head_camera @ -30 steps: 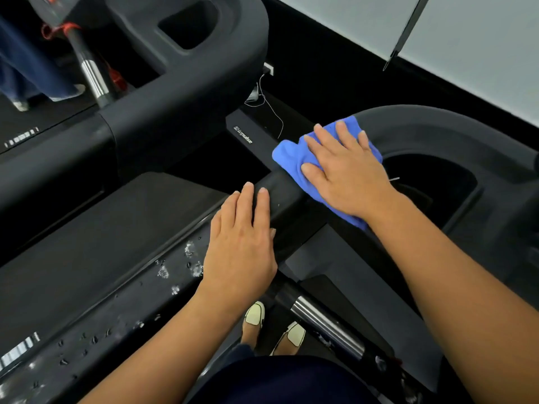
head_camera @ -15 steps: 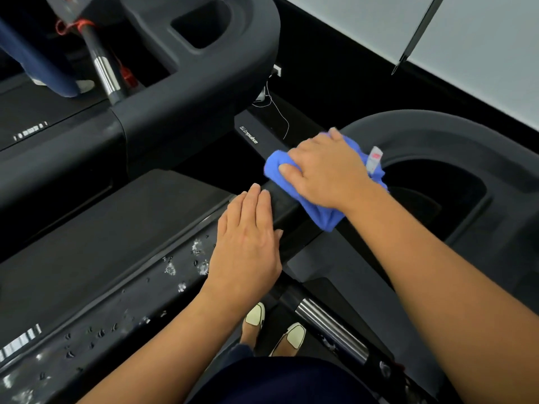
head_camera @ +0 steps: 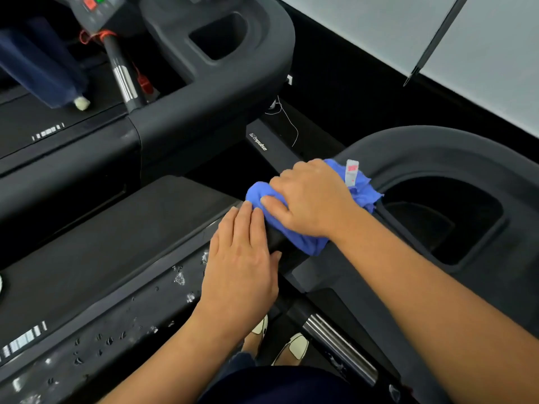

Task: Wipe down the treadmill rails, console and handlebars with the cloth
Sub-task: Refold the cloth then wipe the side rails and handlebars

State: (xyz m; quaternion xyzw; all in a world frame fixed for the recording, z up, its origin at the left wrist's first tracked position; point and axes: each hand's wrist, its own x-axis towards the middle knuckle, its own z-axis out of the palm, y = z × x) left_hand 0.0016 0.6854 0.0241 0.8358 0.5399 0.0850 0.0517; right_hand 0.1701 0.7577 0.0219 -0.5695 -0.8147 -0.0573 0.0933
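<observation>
A blue cloth [head_camera: 297,243] with a white tag is wrapped over the black padded handlebar [head_camera: 431,141] of the treadmill, where the bar meets the console edge. My right hand [head_camera: 309,199] grips the cloth, fingers curled over it and the bar. My left hand [head_camera: 242,258] rests flat on the console's front rail [head_camera: 122,325] just left of the cloth, fingers straight and touching the cloth's edge. The dark console panel [head_camera: 102,237] spreads to the left.
Water drops and flecks lie on the glossy rail [head_camera: 178,278]. A second treadmill's console and cup holder [head_camera: 221,36] stand at the top, with a chrome-banded grip [head_camera: 124,83]. Below are a chrome handle [head_camera: 341,345] and my shoes [head_camera: 294,345]. A pale wall [head_camera: 379,30] runs at right.
My right hand went from lying flat on the cloth to curling round it and the bar, and slid the cloth left until it meets my left fingertips. My left hand stayed put.
</observation>
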